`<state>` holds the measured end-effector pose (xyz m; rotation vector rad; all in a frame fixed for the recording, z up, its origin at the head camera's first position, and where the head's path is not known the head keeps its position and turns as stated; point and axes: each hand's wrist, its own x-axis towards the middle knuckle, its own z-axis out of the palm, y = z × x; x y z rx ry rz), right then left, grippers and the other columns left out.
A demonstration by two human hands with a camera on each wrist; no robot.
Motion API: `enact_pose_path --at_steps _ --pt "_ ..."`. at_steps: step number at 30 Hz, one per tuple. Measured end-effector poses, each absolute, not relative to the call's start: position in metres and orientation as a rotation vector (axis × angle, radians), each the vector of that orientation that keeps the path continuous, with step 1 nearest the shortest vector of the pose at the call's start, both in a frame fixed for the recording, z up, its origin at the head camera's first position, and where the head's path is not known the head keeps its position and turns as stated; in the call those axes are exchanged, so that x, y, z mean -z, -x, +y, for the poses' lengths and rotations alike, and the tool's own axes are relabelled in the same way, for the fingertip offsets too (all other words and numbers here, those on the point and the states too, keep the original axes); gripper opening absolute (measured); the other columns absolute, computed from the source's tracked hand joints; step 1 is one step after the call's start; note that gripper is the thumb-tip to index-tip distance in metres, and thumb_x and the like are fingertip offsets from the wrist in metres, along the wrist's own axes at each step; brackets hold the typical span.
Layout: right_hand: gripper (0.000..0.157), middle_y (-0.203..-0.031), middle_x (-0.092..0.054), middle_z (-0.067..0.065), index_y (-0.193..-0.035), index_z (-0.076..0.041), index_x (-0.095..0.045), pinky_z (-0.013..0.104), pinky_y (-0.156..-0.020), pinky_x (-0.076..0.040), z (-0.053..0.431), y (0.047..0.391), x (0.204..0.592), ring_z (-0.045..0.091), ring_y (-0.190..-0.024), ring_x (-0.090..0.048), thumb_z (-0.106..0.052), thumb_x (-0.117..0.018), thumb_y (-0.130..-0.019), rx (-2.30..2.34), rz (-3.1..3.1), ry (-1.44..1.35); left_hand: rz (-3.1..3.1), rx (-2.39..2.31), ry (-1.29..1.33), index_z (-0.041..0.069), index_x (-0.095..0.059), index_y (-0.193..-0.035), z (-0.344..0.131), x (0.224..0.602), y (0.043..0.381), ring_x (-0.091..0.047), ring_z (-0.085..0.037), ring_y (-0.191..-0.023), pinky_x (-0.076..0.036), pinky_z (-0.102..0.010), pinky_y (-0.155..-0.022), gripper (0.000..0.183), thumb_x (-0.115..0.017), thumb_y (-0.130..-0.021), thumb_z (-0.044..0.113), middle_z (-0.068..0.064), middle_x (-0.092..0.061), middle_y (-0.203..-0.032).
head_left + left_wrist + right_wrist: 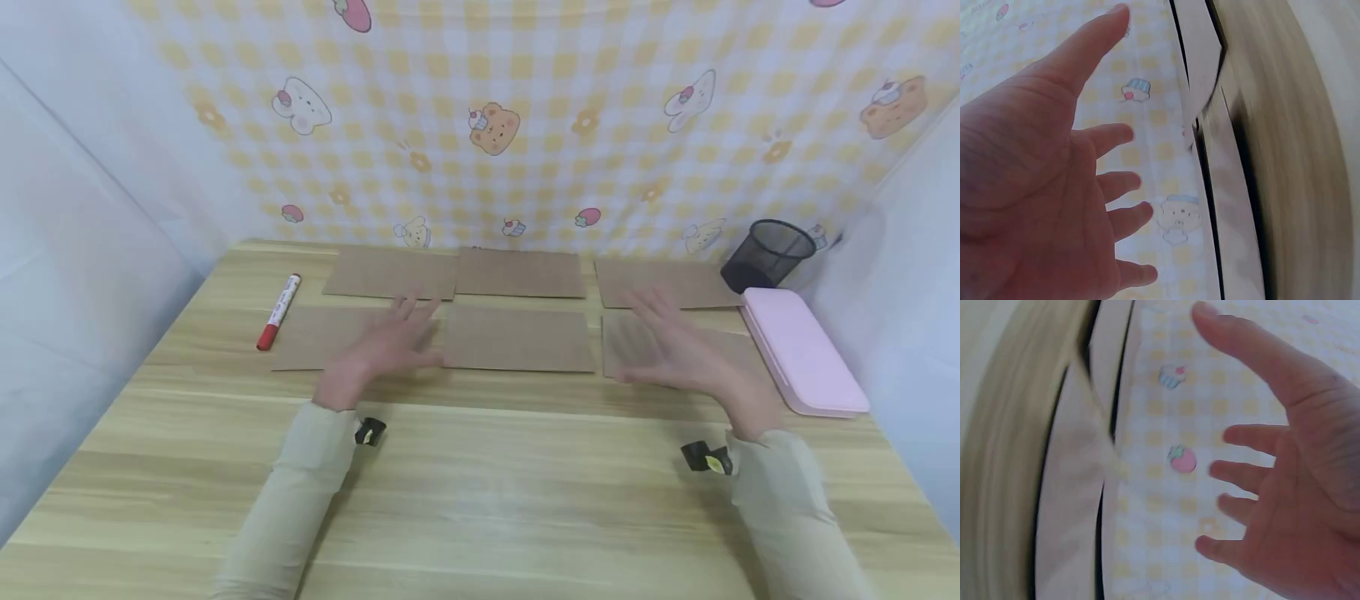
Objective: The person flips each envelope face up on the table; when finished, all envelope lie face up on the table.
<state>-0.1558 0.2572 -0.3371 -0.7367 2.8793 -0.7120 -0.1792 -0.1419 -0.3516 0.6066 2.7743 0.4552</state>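
Note:
Both hands hover over two rows of flat brown cardboard pieces on a wooden table. My left hand [386, 340], fingers spread and holding nothing, is above the front-left cardboard piece [311, 333]. Over the front-right cardboard piece [731, 350] my right hand [675, 350] is likewise spread, slightly blurred. Between them lies the front-middle cardboard piece [519, 337]. The wrist views show each palm, the left hand [1041, 187] and the right hand [1310, 481], with nothing in the fingers. Behind lie the back-left [393, 272], back-middle [520, 272] and back-right cardboard pieces [663, 283].
A red-capped white marker [280, 310] lies left of the cardboard. At the right stand a black mesh pen holder [768, 254], tilted in view, and a pink case [806, 350]. A checked curtain [450, 125] hangs behind the wooden table [480, 492].

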Motion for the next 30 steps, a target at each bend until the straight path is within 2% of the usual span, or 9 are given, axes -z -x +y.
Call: enact_pose_path --at_steps 3,7,15,21,30 --pt "0.103 -0.15 -0.012 0.025 -0.146 -0.001 -0.022 0.058 -0.107 -0.007 0.246 0.16 0.336 0.038 -0.138 0.004 -0.04 -0.08 -0.07 0.757 2.809 0.732 2.75 -0.48 -0.656 0.011 -0.015 -0.149 -0.133 0.352 0.182 -0.001 -0.039 -0.138 -0.011 -0.07 -0.099 0.095 -0.066 -0.08 0.051 -0.016 0.0 -0.153" --pt "0.097 -0.15 -0.015 0.023 -0.142 0.003 -0.028 0.056 -0.108 -0.011 0.23 0.164 0.335 0.04 -0.137 -0.005 -0.033 -0.081 -0.07 0.723 2.756 0.707 2.718 -0.512 -0.716 0.008 -0.025 -0.147 -0.121 0.352 0.188 -0.009 -0.036 -0.138 -0.013 -0.063 -0.104 0.094 -0.072 -0.076 0.048 -0.017 -0.009 -0.153" --pt "0.083 -0.14 -0.036 0.025 -0.136 0.006 -0.039 0.052 -0.105 -0.025 0.209 0.176 0.34 0.041 -0.129 -0.031 -0.023 -0.081 -0.07 0.599 2.734 0.71 2.683 -0.485 -0.73 0.01 -0.035 -0.143 -0.112 0.361 0.195 -0.011 -0.028 -0.139 -0.001 -0.059 -0.106 0.086 -0.077 -0.073 0.04 -0.012 -0.017 -0.152" --pt "0.081 -0.137 -0.041 0.023 -0.134 0.007 -0.042 0.05 -0.106 -0.025 0.2 0.183 0.353 0.04 -0.127 -0.035 -0.019 -0.081 -0.068 0.556 2.723 0.702 2.734 -0.408 -0.69 0.01 -0.041 -0.139 -0.112 0.364 0.197 -0.025 -0.03 -0.135 0.01 -0.066 -0.1 0.083 -0.081 -0.07 0.031 -0.011 -0.028 -0.148" --pt "0.057 -0.13 -0.048 0.024 -0.121 0.006 -0.055 0.051 -0.104 -0.027 0.196 0.185 0.366 0.042 -0.122 -0.039 -0.011 -0.077 -0.072 0.524 2.73 0.698 2.732 -0.418 -0.688 0.009 -0.051 -0.131 -0.11 0.365 0.198 -0.04 -0.03 -0.126 0.01 -0.062 -0.102 0.072 -0.08 -0.07 0.034 -0.006 -0.046 -0.138"
